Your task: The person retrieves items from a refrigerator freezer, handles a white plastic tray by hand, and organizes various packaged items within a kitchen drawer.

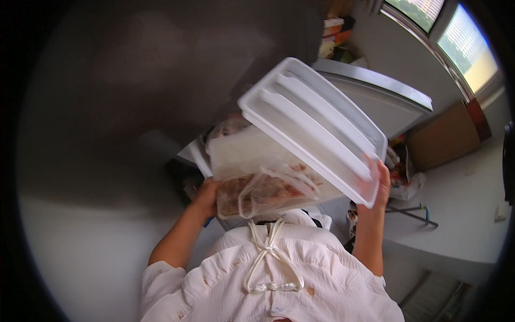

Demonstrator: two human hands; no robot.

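My left hand (207, 198) grips the left end of a translucent plastic container (245, 155) held in front of my waist. Inside are reddish-brown pieces, probably food (237, 191), and a crumpled clear plastic bag (277, 183) that partly covers them. My right hand (378, 183) is closed on the near right corner of a white plastic lid (314, 120) with raised ridges. The lid is tilted above the container and hides its far right part. Some of my right fingers show blurred through the lid.
A grey appliance door (370, 94) stands open beyond the lid. A large dark surface (132, 80) fills the upper left. At the right are a cardboard box (442, 135), bagged items (402, 177) and thin metal legs (414, 211). Windows (466, 48) are at the upper right.
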